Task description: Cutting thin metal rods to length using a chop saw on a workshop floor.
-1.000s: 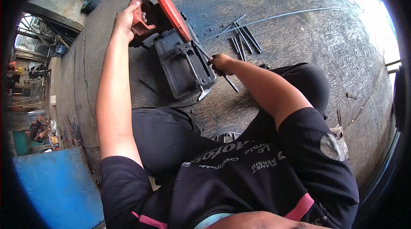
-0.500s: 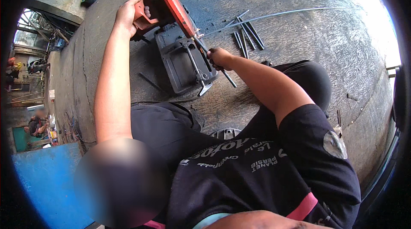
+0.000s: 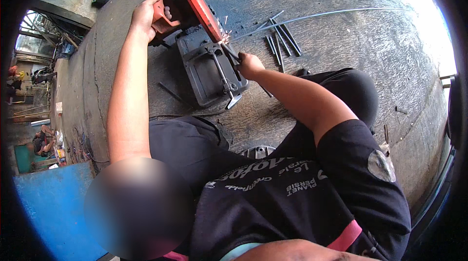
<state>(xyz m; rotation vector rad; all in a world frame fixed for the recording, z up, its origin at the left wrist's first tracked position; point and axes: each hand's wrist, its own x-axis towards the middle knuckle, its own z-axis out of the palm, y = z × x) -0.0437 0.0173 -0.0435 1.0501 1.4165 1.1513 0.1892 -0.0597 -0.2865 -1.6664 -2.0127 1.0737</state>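
Note:
My left hand point(image 3: 148, 15) is closed round the red handle of a chop saw point(image 3: 199, 7), whose red guard rises beside it. My right hand point(image 3: 250, 66) grips a dark metal rod point(image 3: 232, 52) lying along the right side of the saw's base point(image 3: 202, 80). Sparks point(image 3: 224, 37) fly where the rod's far end meets the lower end of the guard; the blade's edge there is hidden. A clamp screw point(image 3: 220, 72) with a pale handle runs along the base. The rod's near end sticks out below my right hand.
Several cut metal rods point(image 3: 282, 39) lie on the concrete floor right of the saw, near a long thin rod point(image 3: 336, 12). One loose piece point(image 3: 171, 93) lies left of the base. My bent right knee point(image 3: 348, 90) is close by. Another person point(image 3: 43, 141) sits far left, beyond a blue panel point(image 3: 53, 202).
Sparks at the saw have grown brighter and spread wider. My right hand has turned slightly on the rod, and the rod's near end has shifted a little. My left hand stays on the handle.

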